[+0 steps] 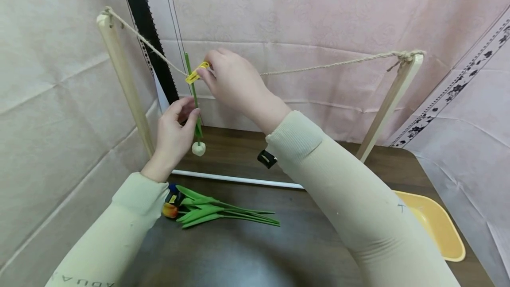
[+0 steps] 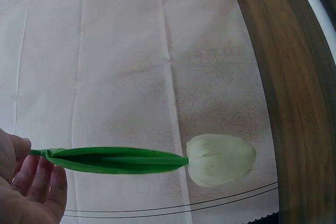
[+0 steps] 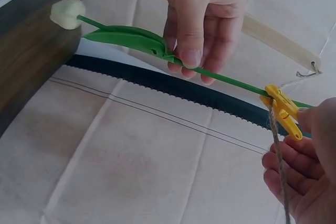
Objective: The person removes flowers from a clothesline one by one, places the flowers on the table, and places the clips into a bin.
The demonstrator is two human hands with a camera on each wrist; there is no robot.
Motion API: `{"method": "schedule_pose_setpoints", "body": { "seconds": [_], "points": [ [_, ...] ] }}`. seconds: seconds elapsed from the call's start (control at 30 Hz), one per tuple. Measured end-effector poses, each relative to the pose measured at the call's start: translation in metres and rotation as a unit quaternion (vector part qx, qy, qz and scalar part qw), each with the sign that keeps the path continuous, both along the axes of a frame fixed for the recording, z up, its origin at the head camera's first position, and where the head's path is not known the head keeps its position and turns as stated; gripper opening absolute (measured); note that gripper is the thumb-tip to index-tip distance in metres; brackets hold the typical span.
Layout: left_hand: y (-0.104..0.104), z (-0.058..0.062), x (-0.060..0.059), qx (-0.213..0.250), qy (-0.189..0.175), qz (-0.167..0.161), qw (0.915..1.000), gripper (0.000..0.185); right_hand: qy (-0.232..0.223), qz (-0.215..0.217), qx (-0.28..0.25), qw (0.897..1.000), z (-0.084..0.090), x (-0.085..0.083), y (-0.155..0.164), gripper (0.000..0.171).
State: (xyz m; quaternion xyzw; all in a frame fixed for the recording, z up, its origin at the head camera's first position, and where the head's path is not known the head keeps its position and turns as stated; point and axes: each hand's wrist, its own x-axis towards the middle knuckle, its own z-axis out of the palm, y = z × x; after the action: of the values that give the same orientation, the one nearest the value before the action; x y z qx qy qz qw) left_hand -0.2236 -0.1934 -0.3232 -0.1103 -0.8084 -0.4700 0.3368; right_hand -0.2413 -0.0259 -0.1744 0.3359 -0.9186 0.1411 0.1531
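A white artificial tulip (image 1: 198, 149) hangs head down, its green stem crossing the sagging rope (image 1: 334, 64). My left hand (image 1: 173, 132) pinches the stem just above the leaf (image 2: 118, 160), between thumb and fingers. Higher up, my right hand (image 1: 239, 84) holds a yellow clothespin (image 3: 277, 103) by its handle end. The clothespin's jaws sit over stem and rope where the two cross. In the left wrist view the bloom (image 2: 220, 160) points away from the left hand.
Wooden posts (image 1: 125, 79) (image 1: 390, 105) carry the rope's ends. Several tulips (image 1: 211, 209) lie on the dark table (image 1: 247, 256), behind the left forearm. A white rod (image 1: 239, 180) crosses the table, a black clip (image 1: 267, 159) shows by the right sleeve, and a yellow tray (image 1: 442, 227) stands at right.
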Motion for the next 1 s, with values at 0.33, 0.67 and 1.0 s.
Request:
{"method": "schedule_pose_setpoints", "body": {
  "seconds": [0.33, 0.67, 1.0],
  "points": [
    [0.0014, -0.0019, 0.0000, -0.006, -0.001, 0.010, 0.9999, 0.018, 0.006, 0.021, -0.036, 0.999, -0.0066, -0.0025, 0.0012, 0.026],
    [0.0019, -0.0029, -0.0014, -0.011, 0.001, 0.007, 0.9999, 0.019, 0.017, 0.053, -0.079, 0.995, -0.0087, -0.0027, 0.0022, 0.019],
    [0.0026, -0.0065, -0.0008, -0.019, -0.001, 0.003, 0.9998, 0.019, 0.040, 0.072, -0.125, 0.989, -0.0078, -0.0015, 0.0085, 0.019]
  ]
}}
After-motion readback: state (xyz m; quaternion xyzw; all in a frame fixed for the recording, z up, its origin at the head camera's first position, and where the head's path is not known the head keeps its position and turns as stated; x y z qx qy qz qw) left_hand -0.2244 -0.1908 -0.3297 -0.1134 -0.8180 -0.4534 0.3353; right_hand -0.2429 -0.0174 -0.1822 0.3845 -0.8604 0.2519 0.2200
